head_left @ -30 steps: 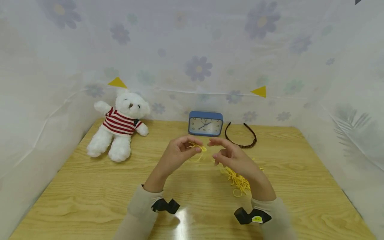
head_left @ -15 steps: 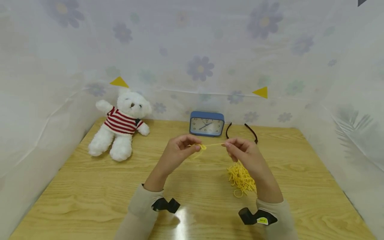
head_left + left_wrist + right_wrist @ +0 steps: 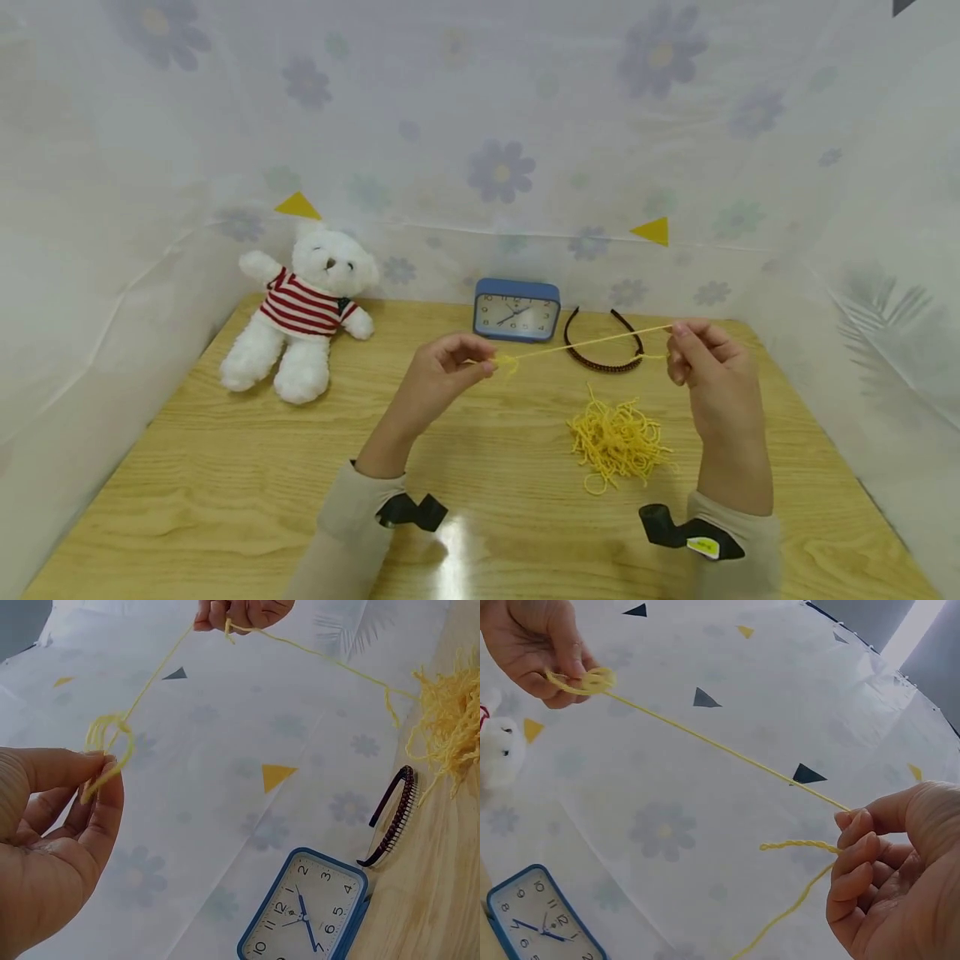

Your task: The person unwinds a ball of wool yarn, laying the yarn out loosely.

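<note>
A length of yellow yarn (image 3: 592,340) stretches straight between the two raised hands. My left hand (image 3: 441,379) pinches a small looped bundle of it between thumb and fingertips; the loops (image 3: 120,739) show plainly in the left wrist view. At the other end my right hand (image 3: 716,375) pinches the strand between thumb and forefinger, its other fingers curled in. From that hand a short twisted tail (image 3: 799,844) and a second, longer strand (image 3: 784,913) hang out. Below, on the table, lies a loose pile of yellow yarn (image 3: 618,442).
Behind the hands a blue clock (image 3: 516,310) stands at the table's back edge, with a dark headband (image 3: 600,367) lying to its right. A white teddy bear (image 3: 300,308) in a striped shirt sits at the back left. Flower-patterned sheeting (image 3: 405,100) encloses the wooden table (image 3: 247,475).
My right hand has taken hold of the yarn and moved out to the right, drawing the strand long. The left hand has stayed nearly in place with its loops. The yarn pile is now uncovered.
</note>
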`<act>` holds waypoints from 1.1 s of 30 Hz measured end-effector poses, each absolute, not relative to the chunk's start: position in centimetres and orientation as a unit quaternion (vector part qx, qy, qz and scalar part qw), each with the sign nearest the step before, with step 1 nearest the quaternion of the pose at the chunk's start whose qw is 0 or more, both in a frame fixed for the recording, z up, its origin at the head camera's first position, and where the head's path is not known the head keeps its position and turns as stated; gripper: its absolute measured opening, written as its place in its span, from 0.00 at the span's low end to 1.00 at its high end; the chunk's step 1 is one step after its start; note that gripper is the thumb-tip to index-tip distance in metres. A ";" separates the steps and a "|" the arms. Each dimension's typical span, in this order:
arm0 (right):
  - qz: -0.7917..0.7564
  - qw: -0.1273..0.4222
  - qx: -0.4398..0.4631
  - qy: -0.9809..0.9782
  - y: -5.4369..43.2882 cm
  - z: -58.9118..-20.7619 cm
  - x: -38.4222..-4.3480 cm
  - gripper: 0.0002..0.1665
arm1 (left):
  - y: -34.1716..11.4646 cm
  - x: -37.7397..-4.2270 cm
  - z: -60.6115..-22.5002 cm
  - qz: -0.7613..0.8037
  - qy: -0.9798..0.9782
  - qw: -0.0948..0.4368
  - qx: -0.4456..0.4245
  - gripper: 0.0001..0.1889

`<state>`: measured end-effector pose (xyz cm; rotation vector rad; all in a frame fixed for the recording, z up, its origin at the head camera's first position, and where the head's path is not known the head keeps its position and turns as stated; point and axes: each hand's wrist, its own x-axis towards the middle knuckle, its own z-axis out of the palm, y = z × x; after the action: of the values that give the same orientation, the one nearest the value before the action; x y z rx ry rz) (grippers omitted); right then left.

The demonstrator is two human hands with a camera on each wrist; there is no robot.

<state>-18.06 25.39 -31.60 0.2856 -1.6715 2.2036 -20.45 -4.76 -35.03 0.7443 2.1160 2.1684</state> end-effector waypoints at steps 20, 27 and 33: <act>0.889 0.308 -0.053 -0.335 32.2 -30.8 -17.3 0.04 | -6.0 -20.9 -34.9 0.699 0.683 -0.039 0.209 0.07; 0.860 0.249 -0.015 -0.446 33.1 -31.5 -17.3 0.04 | -5.9 -20.8 -34.8 0.702 0.680 -0.035 0.210 0.07; 0.641 0.104 0.049 -0.759 33.0 -32.5 -17.8 0.05 | -5.6 -20.7 -34.9 0.706 0.673 -0.033 0.219 0.07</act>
<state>-17.80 32.96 -32.49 0.1444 -2.2391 1.8902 -20.70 -5.55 -34.88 0.7019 2.1580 2.2660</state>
